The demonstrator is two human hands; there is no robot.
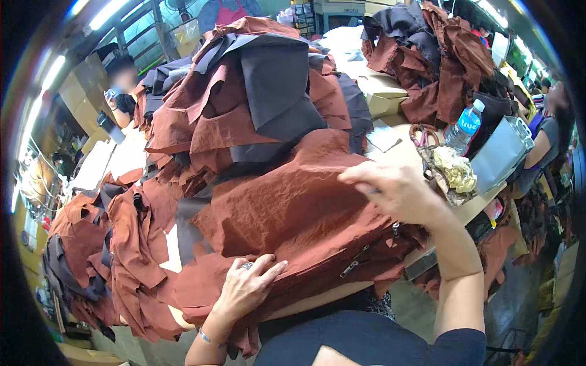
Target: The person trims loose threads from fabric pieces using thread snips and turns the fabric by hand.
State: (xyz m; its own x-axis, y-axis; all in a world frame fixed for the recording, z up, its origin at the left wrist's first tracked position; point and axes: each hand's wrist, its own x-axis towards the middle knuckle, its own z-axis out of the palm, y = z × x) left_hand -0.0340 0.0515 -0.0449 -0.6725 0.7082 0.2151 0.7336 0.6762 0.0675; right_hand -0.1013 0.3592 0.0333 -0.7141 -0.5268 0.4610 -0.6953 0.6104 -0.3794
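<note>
A rust-brown fabric garment piece [281,201] with zippers [351,266] along its near edge lies spread over the table edge before me. My left hand [251,287], wearing a ring and a bracelet, rests on its near left part with the fingers stretched out and apart. Above the cloth's right side, my right hand [394,194] is raised with curled fingers. Something small and dark shows at its fingers, too little visible to name. Behind the piece rises a heap of brown cloth with dark grey lining pieces [278,82].
More brown cloth [131,235] hangs over the table at left; another heap [427,61] stands at back right. A water bottle [465,126], crumpled plastic wrapping [455,168] and a grey metal box [502,152] stand at right. Other people sit at far left and right.
</note>
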